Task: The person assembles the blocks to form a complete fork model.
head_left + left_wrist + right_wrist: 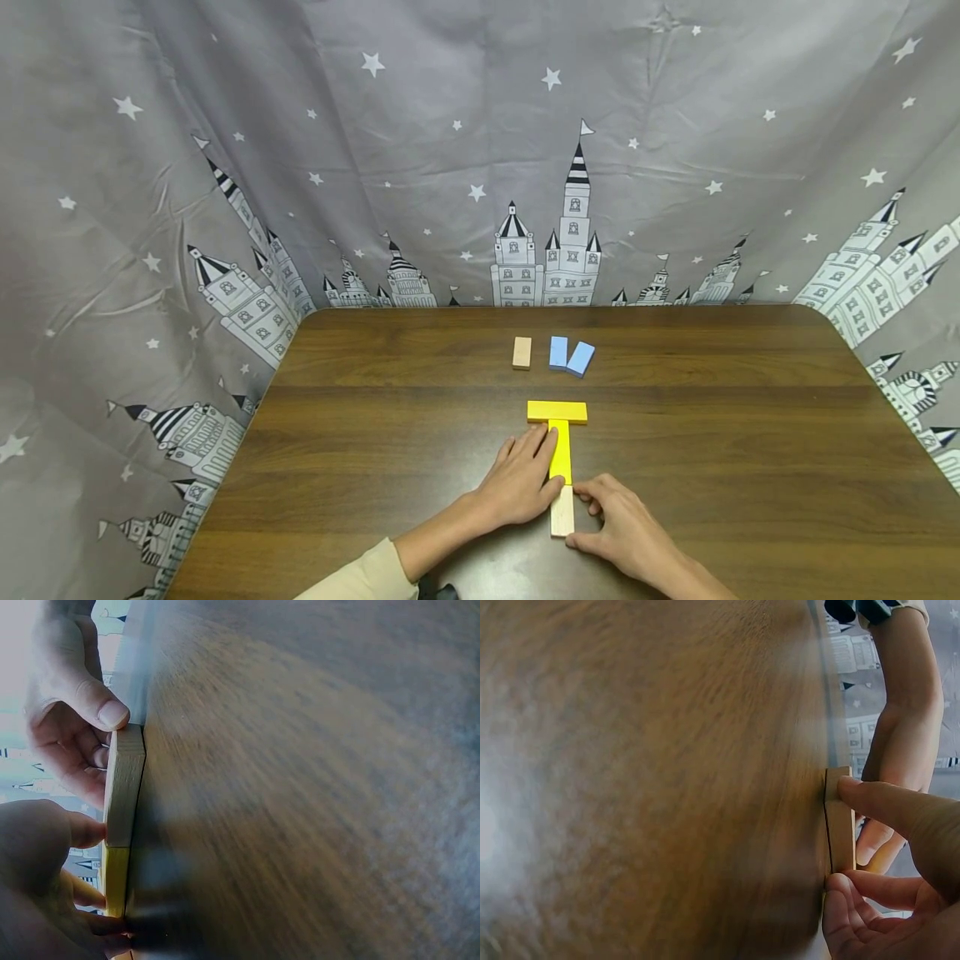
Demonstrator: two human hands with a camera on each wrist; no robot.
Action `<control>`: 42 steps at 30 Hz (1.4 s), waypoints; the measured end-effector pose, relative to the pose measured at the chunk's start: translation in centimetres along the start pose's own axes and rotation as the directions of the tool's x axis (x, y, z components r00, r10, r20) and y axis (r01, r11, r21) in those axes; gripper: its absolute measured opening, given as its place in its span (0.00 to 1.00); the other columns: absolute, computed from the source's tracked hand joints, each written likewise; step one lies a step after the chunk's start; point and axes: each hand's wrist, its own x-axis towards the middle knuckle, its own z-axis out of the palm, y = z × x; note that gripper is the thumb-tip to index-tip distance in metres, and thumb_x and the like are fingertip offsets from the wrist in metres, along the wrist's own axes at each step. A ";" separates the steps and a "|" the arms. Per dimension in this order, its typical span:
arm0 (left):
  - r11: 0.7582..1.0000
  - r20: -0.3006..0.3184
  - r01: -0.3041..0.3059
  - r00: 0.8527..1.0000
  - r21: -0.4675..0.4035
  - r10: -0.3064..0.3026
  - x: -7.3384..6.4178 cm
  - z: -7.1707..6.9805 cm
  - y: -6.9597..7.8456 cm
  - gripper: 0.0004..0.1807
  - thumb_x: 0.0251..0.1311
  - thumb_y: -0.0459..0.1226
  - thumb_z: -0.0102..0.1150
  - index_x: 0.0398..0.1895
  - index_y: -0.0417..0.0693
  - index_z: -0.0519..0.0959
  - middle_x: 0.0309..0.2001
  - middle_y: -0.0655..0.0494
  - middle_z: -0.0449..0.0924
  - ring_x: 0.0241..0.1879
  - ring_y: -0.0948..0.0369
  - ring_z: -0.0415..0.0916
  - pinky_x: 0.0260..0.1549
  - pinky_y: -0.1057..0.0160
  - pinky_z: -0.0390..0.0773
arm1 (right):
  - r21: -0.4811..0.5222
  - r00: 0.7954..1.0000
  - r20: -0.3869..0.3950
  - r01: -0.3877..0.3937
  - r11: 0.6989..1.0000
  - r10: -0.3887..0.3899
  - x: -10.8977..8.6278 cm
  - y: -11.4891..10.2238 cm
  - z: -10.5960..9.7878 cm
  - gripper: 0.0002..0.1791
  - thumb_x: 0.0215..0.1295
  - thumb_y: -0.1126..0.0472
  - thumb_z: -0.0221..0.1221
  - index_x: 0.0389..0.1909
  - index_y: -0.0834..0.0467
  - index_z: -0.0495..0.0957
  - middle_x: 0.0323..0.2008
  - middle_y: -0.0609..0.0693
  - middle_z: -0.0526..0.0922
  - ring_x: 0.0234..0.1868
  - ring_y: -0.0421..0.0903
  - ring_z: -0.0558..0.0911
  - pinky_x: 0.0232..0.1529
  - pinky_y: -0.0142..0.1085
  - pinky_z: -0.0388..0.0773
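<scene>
A pale wooden block [562, 514] lies flat on the table, end to end with a yellow block [561, 454]. Across the far end of that one lies a second yellow block [557, 411], so the three form a T. My left hand [519, 485] rests along the left side of the lengthwise yellow block, its fingers extended and its thumb at the joint with the pale block. My right hand [628, 527] holds the pale block by its right side, thumb at the near corner and index finger near the far corner, as the right wrist view also shows.
Toward the back of the wooden table [375, 417] lie a tan block [522, 353] and two blue blocks, one straight [558, 352] and one slanted [581, 359]. A grey curtain [420, 167] with castles and stars hangs behind the table's far edge.
</scene>
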 end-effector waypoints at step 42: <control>1.000 0.039 -0.013 0.999 -0.012 0.013 0.1 0.1 -0.5 0.38 0.72 0.49 0.51 0.78 0.41 0.55 0.76 0.44 0.53 0.75 0.51 0.51 0.69 0.42 0.53 | 0.006 0.974 -0.219 0.064 0.998 -0.061 9.3 5.7 -7.4 0.30 0.58 0.61 0.72 0.60 0.66 0.76 0.56 0.63 0.78 0.57 0.61 0.77 0.55 0.56 0.73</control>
